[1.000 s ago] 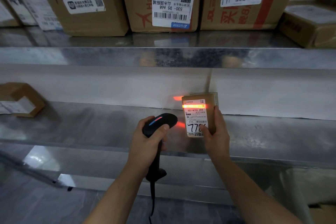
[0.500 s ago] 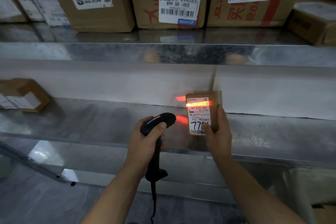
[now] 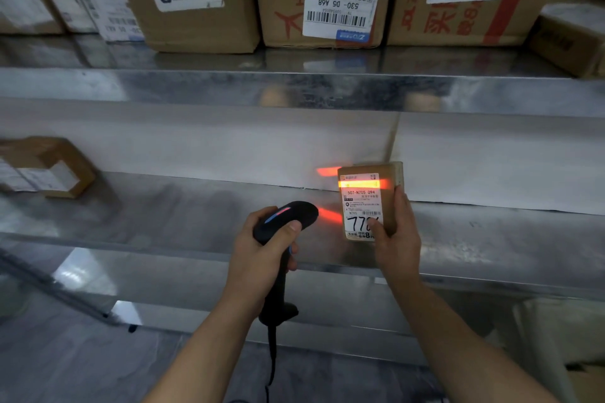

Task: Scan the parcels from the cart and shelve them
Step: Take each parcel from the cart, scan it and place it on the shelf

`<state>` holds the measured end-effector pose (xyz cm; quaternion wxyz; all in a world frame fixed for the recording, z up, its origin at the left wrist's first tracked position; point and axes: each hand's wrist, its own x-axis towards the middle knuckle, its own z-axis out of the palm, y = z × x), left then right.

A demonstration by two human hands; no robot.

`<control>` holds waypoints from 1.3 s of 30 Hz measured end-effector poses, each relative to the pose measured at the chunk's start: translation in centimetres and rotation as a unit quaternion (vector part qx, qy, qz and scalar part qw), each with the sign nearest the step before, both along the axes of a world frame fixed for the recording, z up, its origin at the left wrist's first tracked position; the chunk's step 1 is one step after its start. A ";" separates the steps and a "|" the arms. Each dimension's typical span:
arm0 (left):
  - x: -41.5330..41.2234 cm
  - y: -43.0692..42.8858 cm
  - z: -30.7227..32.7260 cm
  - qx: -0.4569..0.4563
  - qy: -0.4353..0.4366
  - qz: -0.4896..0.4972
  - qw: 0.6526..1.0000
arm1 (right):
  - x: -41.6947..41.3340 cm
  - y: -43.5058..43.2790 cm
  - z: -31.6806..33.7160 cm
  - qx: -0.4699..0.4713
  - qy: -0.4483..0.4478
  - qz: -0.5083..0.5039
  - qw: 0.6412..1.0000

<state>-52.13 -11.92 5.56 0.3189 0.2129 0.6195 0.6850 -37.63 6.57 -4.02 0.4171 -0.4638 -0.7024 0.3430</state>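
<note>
Head view
- Left arm: the forearm rises from the lower edge toward the front lip of the middle shelf (image 3: 163, 216), wrist straight.
- Left hand (image 3: 262, 258): fingers wrapped round the grip of the black scanner (image 3: 288, 219), thumb laid on its head. The scanner's nose points right, over the front of the middle shelf.
- Right arm: the forearm comes in from the lower right, angled up to the same shelf.
- Right hand (image 3: 397, 239): grips the small parcel (image 3: 389, 203) by its right edge, thumb pressed on the lower label (image 3: 361, 203).
- Parcel position: upright over the middle shelf, near its back wall. Whether the base rests on the shelf cannot be told.
- Scan light: an orange bar crosses the top of the label.
- Other stock: a small carton (image 3: 49, 167) sits at the middle shelf's left end, and large cartons (image 3: 196, 10) stand one level above it.
</note>
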 end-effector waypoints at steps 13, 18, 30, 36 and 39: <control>-4.0 -5.7 0.7 0.005 -0.017 -0.024 1.000 | -2.7 -4.9 1.9 0.030 -0.008 -0.030 0.999; -6.2 -9.3 1.1 -0.005 0.006 -0.026 1.000 | -4.6 -9.0 1.9 0.042 0.003 -0.023 0.999; -13.6 -20.2 1.0 -0.007 0.042 0.009 0.999 | -13.0 -18.6 2.3 0.043 0.028 0.031 0.998; -16.9 -24.6 1.0 -0.007 0.031 0.045 0.998 | -17.7 -22.9 2.6 0.029 0.031 0.072 0.997; -18.1 -26.4 1.0 -0.009 0.028 0.065 0.997 | -20.0 -24.3 3.0 0.024 0.035 0.098 0.994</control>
